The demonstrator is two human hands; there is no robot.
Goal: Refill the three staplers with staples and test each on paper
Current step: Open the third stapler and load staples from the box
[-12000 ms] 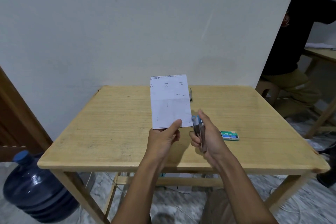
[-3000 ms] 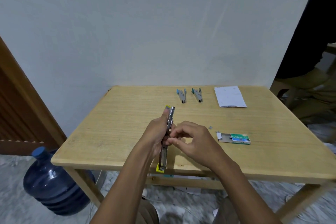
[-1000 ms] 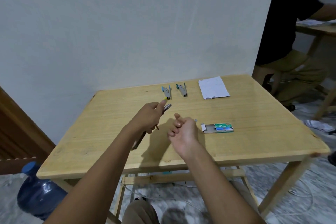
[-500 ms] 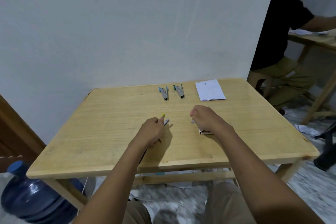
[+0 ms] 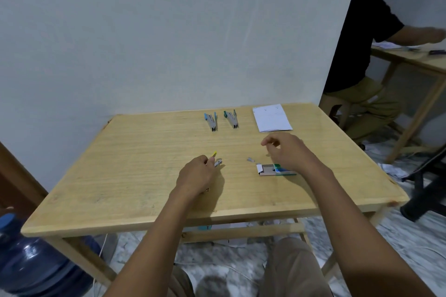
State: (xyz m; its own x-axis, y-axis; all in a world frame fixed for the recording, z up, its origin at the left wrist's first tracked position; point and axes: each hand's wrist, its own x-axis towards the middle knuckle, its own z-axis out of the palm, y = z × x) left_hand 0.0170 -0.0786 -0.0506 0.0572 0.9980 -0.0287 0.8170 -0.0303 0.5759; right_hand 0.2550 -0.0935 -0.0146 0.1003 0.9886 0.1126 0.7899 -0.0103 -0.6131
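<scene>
The left hand [image 5: 196,176] grips the yellow stapler [image 5: 218,163], nose pointing away, while the right hand [image 5: 287,150], fingers curled with any pinch unclear, hovers over the nearby staple box [image 5: 270,169].

Bare-armed on both sides, uncovered from the left hand [image 5: 196,173] and the right hand [image 5: 287,149] back along both forearms [image 5: 154,236] to the lower edge of the view. Drawn long by the wide-angle lens, broad at the bottom of the view and tapering toward the wrists. Clad below in khaki-tan trousers [image 5: 289,270] of plain cloth, softly creased over the right thigh, seen as a broad stretch between the two arms and as a narrower strip beside the left forearm.
</scene>
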